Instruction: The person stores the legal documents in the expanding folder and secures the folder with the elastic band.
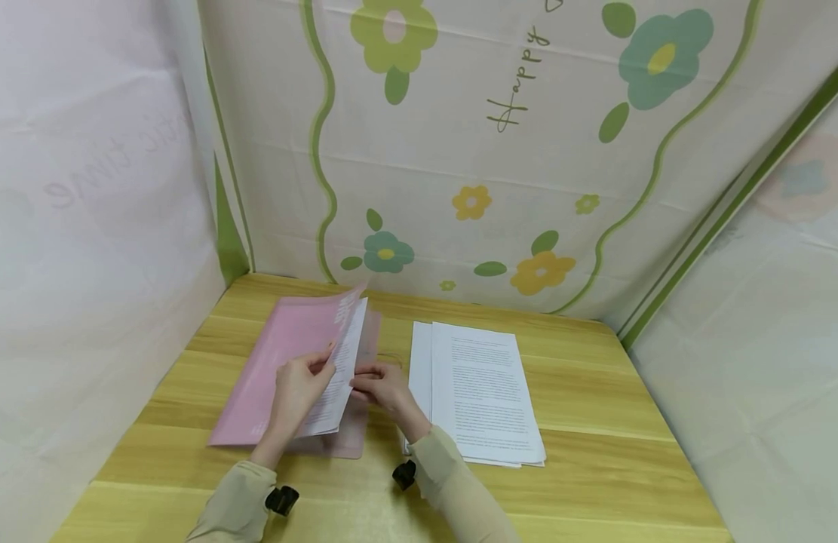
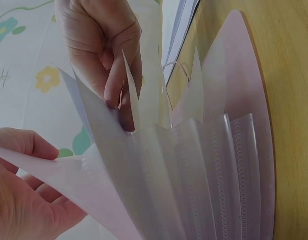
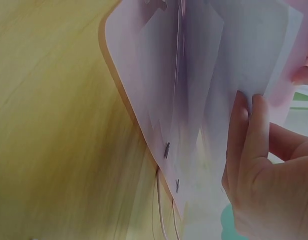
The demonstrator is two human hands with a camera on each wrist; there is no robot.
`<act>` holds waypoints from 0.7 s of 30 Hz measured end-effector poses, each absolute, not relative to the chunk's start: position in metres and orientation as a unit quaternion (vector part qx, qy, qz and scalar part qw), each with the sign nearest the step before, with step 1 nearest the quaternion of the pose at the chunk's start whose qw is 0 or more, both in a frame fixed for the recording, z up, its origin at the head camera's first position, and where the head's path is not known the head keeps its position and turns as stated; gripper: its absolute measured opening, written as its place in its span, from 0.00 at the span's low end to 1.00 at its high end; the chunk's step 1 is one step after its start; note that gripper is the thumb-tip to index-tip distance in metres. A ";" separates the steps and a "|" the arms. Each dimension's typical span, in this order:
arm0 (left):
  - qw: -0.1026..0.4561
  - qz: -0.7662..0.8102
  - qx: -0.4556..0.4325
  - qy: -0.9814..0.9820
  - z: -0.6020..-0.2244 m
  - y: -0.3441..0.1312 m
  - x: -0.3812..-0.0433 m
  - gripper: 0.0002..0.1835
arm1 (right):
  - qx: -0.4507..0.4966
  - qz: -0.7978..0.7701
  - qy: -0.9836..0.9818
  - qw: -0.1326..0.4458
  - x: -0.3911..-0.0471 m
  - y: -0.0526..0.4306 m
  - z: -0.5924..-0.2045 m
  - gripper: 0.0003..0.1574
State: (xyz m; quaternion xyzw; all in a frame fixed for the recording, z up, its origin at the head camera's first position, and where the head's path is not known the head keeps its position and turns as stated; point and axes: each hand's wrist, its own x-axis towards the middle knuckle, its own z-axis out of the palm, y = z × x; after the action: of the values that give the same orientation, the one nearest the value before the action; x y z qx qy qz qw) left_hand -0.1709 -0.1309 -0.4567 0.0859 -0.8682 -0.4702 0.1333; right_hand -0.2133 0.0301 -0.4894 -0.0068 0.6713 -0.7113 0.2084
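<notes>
A pink expanding file folder (image 1: 276, 369) lies on the table, its front cover lifted. My left hand (image 1: 299, 388) grips the cover's edge. Printed white sheets (image 1: 344, 377) stand tilted just inside the cover, and my right hand (image 1: 385, 388) pinches their outer edge. In the left wrist view, translucent accordion pockets (image 2: 193, 175) fan out behind the cover, with the right hand's fingertips among their upper edges. In the right wrist view, thumb and fingers of the right hand (image 3: 268, 165) close on the white sheets (image 3: 253, 45).
A stack of printed paper (image 1: 483, 392) lies on the wooden table (image 1: 595, 452), right of the folder. A thin elastic cord (image 3: 161, 210) loops out from the folder's back cover. A flower-patterned cloth (image 1: 425, 151) hangs behind the table, with pale cloth at both sides.
</notes>
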 end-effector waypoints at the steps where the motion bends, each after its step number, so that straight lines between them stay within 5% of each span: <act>1: 0.133 -0.470 0.087 -0.868 -0.457 -0.131 -0.171 0.18 | -0.006 -0.712 0.671 0.208 -0.213 0.029 -0.490 0.19; 21: 0.134 -0.477 0.086 -0.864 -0.457 -0.132 -0.169 0.18 | -0.026 -0.692 0.686 0.225 -0.210 0.039 -0.483 0.20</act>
State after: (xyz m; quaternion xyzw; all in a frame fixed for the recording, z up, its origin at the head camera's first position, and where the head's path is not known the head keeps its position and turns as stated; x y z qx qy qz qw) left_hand -0.1692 -0.1325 -0.4570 0.0857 -0.8645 -0.4770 0.1338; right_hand -0.2098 0.0385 -0.4834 -0.0258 0.6857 -0.6918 0.2247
